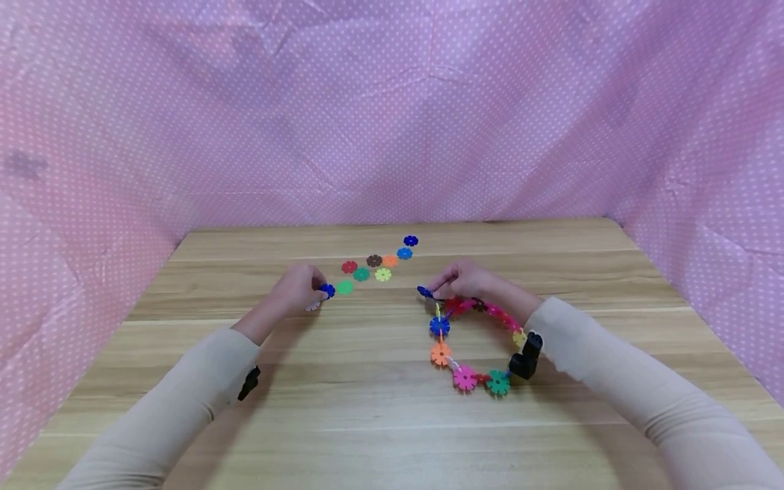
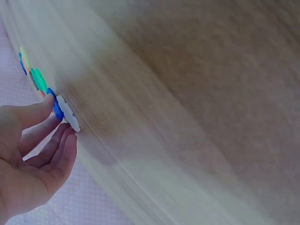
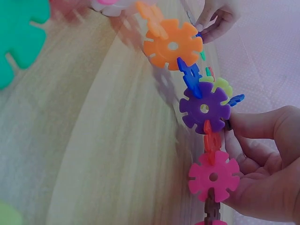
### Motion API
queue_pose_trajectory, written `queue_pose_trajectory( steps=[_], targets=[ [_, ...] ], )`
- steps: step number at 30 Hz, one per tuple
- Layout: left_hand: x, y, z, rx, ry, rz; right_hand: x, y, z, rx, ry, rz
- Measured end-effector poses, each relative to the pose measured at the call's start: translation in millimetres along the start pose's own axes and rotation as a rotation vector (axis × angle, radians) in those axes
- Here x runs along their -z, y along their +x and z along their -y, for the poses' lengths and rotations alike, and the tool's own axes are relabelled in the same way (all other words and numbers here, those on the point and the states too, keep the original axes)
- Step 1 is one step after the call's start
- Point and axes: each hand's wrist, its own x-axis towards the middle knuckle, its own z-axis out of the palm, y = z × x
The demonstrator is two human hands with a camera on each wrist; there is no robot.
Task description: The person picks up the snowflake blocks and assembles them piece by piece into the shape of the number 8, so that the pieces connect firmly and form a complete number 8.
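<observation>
My left hand pinches a blue notched interlocking disc between thumb and forefinger, low over the table. A white disc lies right beside it, partly under the hand in the head view. To the right, my right hand grips the far left end of a chain of interlocked discs, bent into a ring on the table. At that end a dark piece shows at the thumb, and a blue disc sticks out past the fingertips. A purple disc stands close to these fingers.
Loose discs trail to the far right from my left hand: a light green one, a red one, a brown one and several others. The wooden table ends at a pink dotted cloth.
</observation>
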Motion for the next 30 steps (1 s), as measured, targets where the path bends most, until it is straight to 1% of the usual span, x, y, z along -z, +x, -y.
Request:
queue_pose_trajectory(
  steps=[4, 6, 9, 11, 15, 18, 23, 26, 30],
  targets=[
    [-1.0, 1.8, 0.3, 0.003, -0.039, -0.016, -1, 1, -1, -0.015, -0.002, -0.007],
    [-1.1, 2.6, -0.5, -0.005, -0.065, -0.038, -1, 1, -1, -0.017, -0.004, -0.008],
    [-1.1, 3.7, -4.4, -0.009, -0.105, -0.068, -1, 0, -1, -0.017, -0.001, -0.010],
    [-2.4, 5.3, -8.4, -0.005, -0.142, -0.068, -1, 0, -1, -0.013, -0.003, -0.009],
    [-8.2, 11.2, -20.1, 0.018, -0.271, -0.044, -1, -1, -2, -0.009, 0.003, -0.007],
    [-14.2, 16.6, -32.1, 0.041, -0.368, -0.024, -1, -1, -2, -0.008, 0.006, -0.006],
    [-27.8, 25.7, -52.4, 0.080, -0.545, 0.049, -1, 0, -4, -0.015, 0.005, -0.011],
    [-35.2, 30.4, -65.0, 0.116, -0.608, 0.088, 0, -1, -3, -0.014, 0.006, -0.013],
    [-40.5, 34.7, -82.0, 0.138, -0.636, 0.099, 0, -1, -3, -0.013, 0.007, -0.019]
  ],
)
